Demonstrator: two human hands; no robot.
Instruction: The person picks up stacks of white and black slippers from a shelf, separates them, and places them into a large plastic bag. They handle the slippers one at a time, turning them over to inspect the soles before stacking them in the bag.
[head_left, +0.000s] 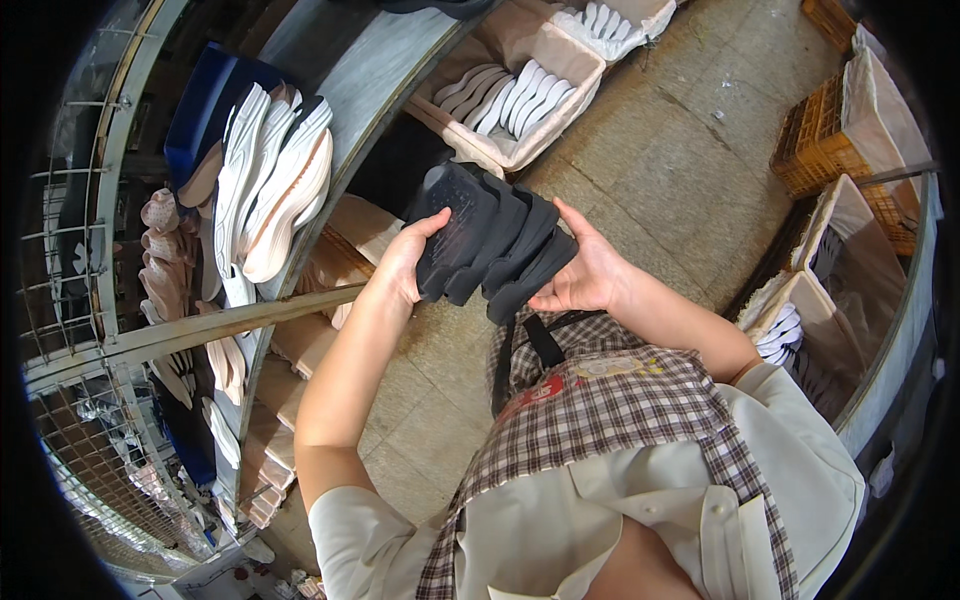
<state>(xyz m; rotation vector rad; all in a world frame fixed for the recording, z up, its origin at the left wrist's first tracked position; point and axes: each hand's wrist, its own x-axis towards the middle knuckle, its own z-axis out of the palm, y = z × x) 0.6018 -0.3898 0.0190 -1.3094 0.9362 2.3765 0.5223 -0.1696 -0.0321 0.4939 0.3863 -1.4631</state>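
Note:
A stack of several black shoe soles [490, 235] is held between my two hands in front of my apron. My left hand [408, 255] grips the stack's left side, its thumb lying over the face of the nearest sole. At the right end, my right hand [585, 265] closes round the stack with its thumb at the upper edge and fingers beneath. The soles lean against one another in a slanted row. Parts of the fingers are hidden behind them.
White shoe soles [275, 185] are piled on the bench [345, 75] at my left, beside a blue bin [205, 105]. Ahead stands a lined crate [555, 140] of white and grey soles. Yellow crates [805, 145] and lined boxes line the right. A metal bar [200, 325] crosses at left.

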